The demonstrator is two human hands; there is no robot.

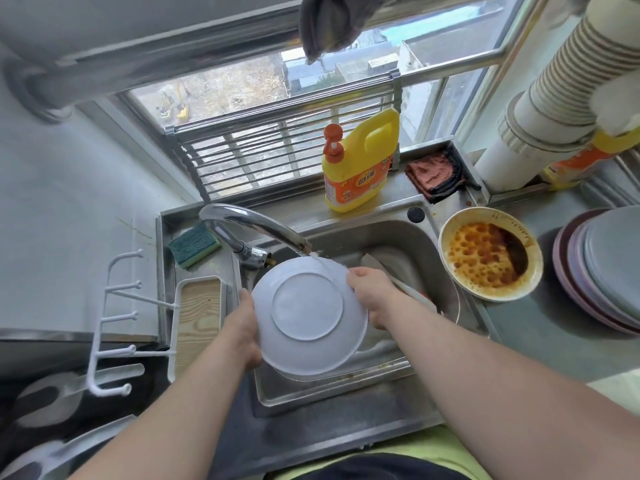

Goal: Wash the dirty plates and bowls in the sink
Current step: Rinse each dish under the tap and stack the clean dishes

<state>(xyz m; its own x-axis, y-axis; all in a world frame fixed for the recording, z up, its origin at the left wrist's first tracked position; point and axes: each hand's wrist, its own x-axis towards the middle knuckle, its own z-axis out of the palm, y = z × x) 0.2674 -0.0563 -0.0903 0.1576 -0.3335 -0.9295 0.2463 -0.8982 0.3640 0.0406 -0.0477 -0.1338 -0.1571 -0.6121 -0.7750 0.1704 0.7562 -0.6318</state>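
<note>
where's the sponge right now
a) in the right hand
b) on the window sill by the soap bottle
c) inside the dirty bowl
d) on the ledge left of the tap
d: the sponge lies on the sink ledge left of the tap, while both hands hold the white bowl.

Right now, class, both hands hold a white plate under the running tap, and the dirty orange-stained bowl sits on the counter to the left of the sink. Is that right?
One detail is wrong: the head view shows the dirty bowl on the counter to the right of the sink, not the left. Left hand and right hand do hold the plate under the running tap.
</note>
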